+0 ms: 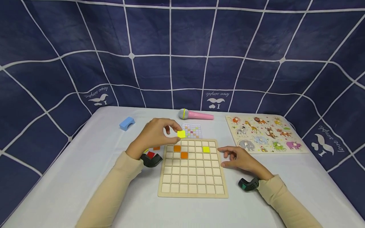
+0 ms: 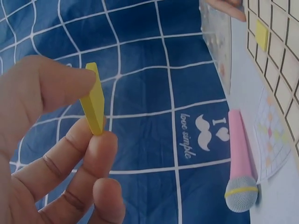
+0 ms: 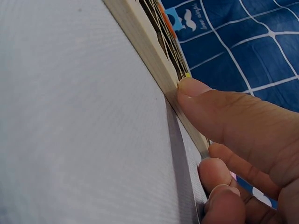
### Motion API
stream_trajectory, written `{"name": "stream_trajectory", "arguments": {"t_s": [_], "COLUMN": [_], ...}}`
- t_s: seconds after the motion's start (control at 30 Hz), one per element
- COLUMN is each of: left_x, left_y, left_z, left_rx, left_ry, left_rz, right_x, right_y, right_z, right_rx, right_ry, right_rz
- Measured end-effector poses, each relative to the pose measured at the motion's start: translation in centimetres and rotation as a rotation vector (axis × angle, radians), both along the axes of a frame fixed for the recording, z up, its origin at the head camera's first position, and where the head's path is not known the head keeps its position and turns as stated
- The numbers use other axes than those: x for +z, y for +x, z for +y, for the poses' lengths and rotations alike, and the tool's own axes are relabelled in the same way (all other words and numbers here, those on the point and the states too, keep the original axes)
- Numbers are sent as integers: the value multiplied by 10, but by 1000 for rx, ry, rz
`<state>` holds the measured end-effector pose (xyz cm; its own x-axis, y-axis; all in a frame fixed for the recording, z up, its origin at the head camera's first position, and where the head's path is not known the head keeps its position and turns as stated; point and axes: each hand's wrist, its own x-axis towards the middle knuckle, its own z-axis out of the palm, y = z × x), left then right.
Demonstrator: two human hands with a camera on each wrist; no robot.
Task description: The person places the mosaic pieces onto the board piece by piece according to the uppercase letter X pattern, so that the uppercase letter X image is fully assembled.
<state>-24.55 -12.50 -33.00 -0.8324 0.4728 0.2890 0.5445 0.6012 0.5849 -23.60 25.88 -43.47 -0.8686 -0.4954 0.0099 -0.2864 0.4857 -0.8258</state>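
Observation:
My left hand (image 1: 159, 134) pinches a small yellow square tile (image 1: 181, 134) between thumb and fingertips, held in the air just above the far edge of a wooden grid board (image 1: 192, 193). The left wrist view shows the yellow tile (image 2: 94, 100) edge-on between my fingers. Two orange tiles (image 1: 181, 151) and one yellow tile (image 1: 206, 149) sit in cells near the board's far side. My right hand (image 1: 238, 159) rests on the table at the board's right edge, its thumb (image 3: 224, 112) pressed against the board's wooden rim (image 3: 149, 51), fingers loosely bent.
A pattern card (image 1: 192, 130) lies beyond the board, with a pink toy microphone (image 1: 195, 115) behind it. A blue arch block (image 1: 126, 123) sits far left. An animal peg puzzle (image 1: 263, 133) lies at the right. Loose red and orange tiles (image 1: 151, 154) lie under my left wrist.

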Motion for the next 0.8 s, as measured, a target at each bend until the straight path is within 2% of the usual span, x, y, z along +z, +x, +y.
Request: {"name": "stream_trajectory", "arguments": {"t_s": [0.13, 0.3, 0.63, 0.8], "left_x": [-2, -10, -37, -49], "left_y": [-2, -6, -10, -11], "left_z": [11, 26, 51, 64], "left_rx": [10, -8, -48, -30], "left_ry": [-36, -66, -108, -132], "left_rz": [-3, -14, -87, -130], "right_x": [-2, -3, -2, -1], "right_y": [-1, -1, 0, 0], "right_z": [1, 1, 0, -1], "right_rx": [-4, 2, -1, -4], "right_ry": [11, -2, -13, -12], "right_rz": [4, 12, 3, -3]}}
